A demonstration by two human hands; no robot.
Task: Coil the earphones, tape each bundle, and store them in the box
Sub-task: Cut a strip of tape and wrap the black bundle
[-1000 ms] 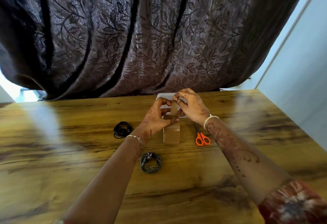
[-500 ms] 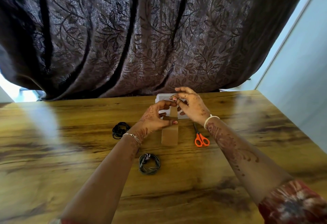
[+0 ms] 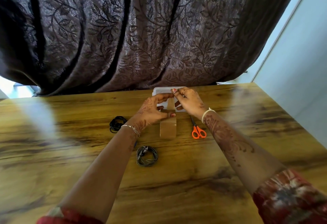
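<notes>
Earphones (image 3: pixel 146 156) lie coiled nearside of hands (image 3: pixel 152 112) (both pinching tape (image 3: pixel 168 130))

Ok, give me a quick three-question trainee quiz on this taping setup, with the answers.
1. True or false: the orange scissors lie on the table to the right of the tape roll.
2. How many earphone coils lie on the table? A one, B two, C four.
3. Fill in: the right hand pinches a strip of ____ while the left hand grips the roll.
Key: 1 true; 2 B, a black coil and a grey coil; 3 tape.
</notes>
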